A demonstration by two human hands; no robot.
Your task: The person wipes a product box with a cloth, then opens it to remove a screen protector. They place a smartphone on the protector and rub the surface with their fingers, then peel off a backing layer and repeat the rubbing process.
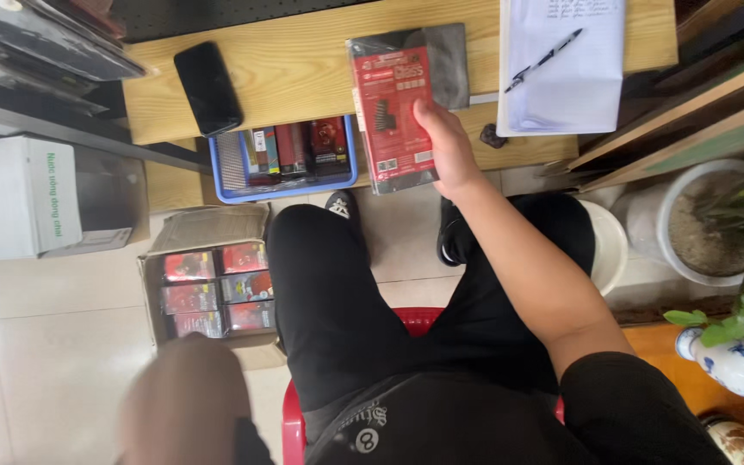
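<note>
Gripping a flat red package [393,116] by its lower edge, the right hand [449,151] holds it above the wooden tabletop [303,60], over a blue basket [230,164] of similar packs. Whether the blurred left hand [187,400] is spread or closed cannot be told; it hangs near a cardboard box [204,232].

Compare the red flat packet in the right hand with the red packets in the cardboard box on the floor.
The red flat packet is single, held up over the wooden table by the right hand; the red packets lie in rows in the cardboard box, untouched. The held one looks larger, being nearer the camera. Both are red and shiny.
</note>
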